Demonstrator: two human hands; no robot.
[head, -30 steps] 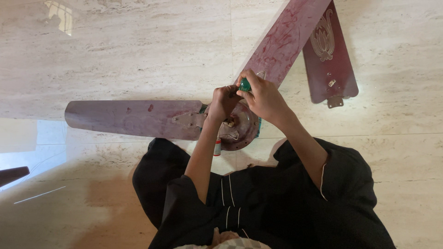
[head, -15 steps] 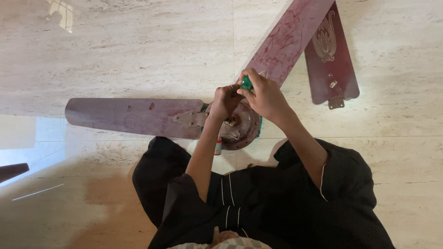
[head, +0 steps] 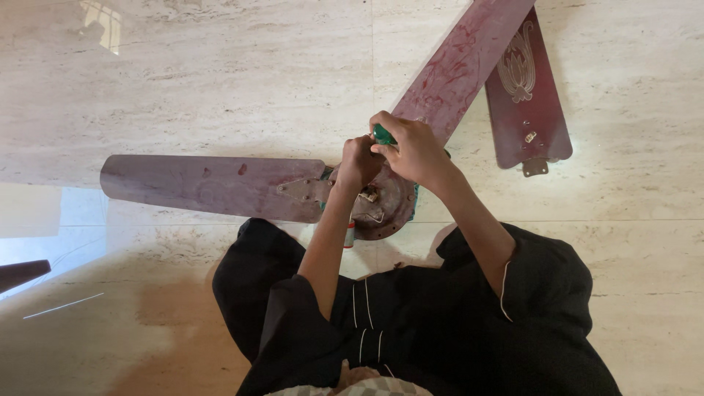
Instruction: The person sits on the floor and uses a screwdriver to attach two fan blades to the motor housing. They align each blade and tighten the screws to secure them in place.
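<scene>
A dismantled maroon ceiling fan lies on the pale marble floor [head: 183, 81], its round metal motor hub [head: 389, 205] just in front of the person's knees. The two hands are close together above the hub's far edge. The right hand [head: 411, 150] is closed around a small green-handled tool [head: 383, 135], likely a screwdriver, though only its green end shows between the fingers. The left hand [head: 357, 163] is bunched just left of it, fingertips pinched at the same spot; whether it grips a part there cannot be told. A long maroon fan blade [head: 209, 187] runs out to the left from the hub on a grey metal bracket [head: 301, 191], and a second maroon blade [head: 462, 66] angles to the far right. A loose third blade with a pale flower emblem [head: 524, 95] lies apart on the floor at far right. A small red-and-white cylinder [head: 349, 235] sits by the hub's near side.
</scene>
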